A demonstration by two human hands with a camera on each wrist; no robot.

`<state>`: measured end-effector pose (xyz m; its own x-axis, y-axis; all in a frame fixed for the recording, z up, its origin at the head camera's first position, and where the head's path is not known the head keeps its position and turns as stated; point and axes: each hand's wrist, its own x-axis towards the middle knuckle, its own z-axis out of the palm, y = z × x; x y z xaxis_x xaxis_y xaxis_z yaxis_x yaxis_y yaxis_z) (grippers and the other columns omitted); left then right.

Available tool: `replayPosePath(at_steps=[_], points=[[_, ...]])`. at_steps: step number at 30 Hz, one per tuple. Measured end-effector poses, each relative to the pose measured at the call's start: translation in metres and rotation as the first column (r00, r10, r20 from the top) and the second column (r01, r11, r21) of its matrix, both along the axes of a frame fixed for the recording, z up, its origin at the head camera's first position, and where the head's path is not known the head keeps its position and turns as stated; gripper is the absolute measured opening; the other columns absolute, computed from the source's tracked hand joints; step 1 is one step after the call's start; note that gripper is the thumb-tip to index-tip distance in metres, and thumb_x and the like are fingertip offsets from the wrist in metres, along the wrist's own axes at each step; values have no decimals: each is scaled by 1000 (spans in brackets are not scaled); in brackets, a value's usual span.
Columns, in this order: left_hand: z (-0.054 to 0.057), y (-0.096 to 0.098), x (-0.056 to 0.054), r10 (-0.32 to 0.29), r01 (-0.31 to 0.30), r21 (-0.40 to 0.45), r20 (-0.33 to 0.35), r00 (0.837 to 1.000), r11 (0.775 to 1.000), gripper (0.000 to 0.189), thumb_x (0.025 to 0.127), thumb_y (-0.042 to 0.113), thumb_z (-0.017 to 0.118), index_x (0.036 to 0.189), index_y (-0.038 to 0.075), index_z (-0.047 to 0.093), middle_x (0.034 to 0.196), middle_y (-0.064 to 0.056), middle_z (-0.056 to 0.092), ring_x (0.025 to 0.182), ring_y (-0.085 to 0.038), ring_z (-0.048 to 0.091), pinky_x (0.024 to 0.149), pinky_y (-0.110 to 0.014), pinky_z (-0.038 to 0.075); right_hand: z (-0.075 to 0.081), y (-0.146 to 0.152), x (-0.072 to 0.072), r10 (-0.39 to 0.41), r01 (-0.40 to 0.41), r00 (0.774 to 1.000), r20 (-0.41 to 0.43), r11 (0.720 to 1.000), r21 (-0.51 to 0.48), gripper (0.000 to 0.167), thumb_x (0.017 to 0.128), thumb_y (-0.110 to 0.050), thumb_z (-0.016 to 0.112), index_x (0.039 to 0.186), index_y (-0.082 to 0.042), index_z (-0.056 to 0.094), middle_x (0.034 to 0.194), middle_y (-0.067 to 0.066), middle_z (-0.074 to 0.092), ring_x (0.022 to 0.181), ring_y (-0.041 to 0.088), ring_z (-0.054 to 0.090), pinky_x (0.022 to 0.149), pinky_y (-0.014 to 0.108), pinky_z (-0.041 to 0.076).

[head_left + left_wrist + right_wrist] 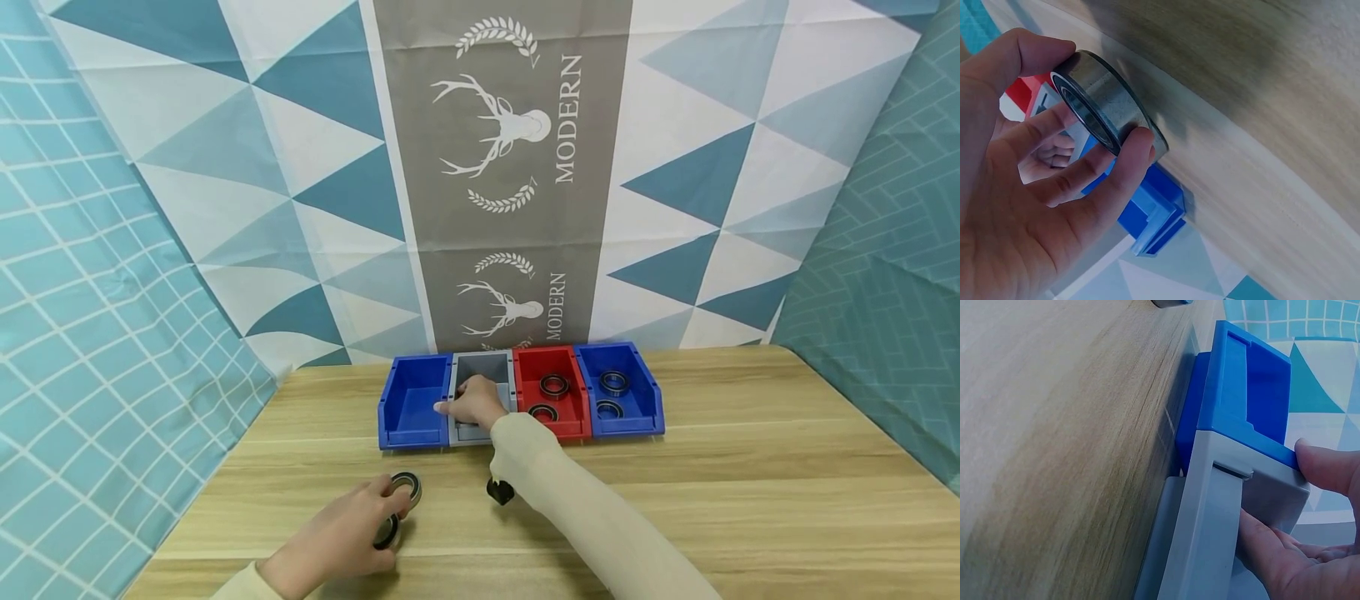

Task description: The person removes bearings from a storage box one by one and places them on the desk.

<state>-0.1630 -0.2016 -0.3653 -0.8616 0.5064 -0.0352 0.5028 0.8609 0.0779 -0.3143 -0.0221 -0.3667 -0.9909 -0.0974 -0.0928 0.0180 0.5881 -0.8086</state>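
Tabletop in wood grain carries everything, and nearest on it, in front of the gray bin and left of it, the left hand grips a bearing by its rim, the thumb on one side and fingertips on the other. Just beyond that, closer to the gray bin, a second bearing sits beside the fingers. Straight in front of the gray bin is a small black object, partly covered by the right sleeve; I cannot tell what it is. The right hand reaches into the gray bin itself, its thumb resting on the edge next to the left blue bin and its fingers down inside; I cannot tell whether they hold anything. That blue bin adjoins the gray bin on the left. On the gray bin's right comes a red bin with two bearings lying in it, the nearer partly hidden by the sleeve, then another blue bin, also with two bearings. Behind the gray bin rises a gray panel printed with white stag heads and "MODERN", flanked by blue and white triangles.
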Motion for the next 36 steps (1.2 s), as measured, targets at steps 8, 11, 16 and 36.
replayPosePath(at_steps=[8,11,16,36], points=[[-3,-1,0,11,-11,1,19,1000,1000,40,65,31,82,98,22,61,91,4,50,72,-8,43,59,-25,42,-1,0,0,-5,5,1000,3,1000,-4,61,80,-36,77,122,4,58,119,18,62,102,28,58,92,47,52],[-4,0,-2,14,-13,-4,39,999,1000,40,66,31,82,99,22,62,91,4,50,72,-8,43,60,-25,42,-2,1,-1,-3,3,1000,5,1000,-7,62,80,-36,77,122,4,58,119,18,62,102,28,59,92,47,53],[-8,0,-3,12,-12,-2,63,998,1000,39,67,31,82,100,22,64,94,3,51,73,-8,44,60,-25,44,-3,1,-1,13,-13,1000,-2,1000,-10,60,79,-36,77,121,3,60,119,17,63,106,28,60,91,46,53],[-12,2,-2,-4,3,16,55,998,1000,37,65,28,82,97,21,65,93,1,53,74,-6,47,63,-27,48,0,2,0,22,-22,1000,-10,1000,-3,59,80,-35,77,121,4,60,120,17,63,107,28,60,90,45,54]])
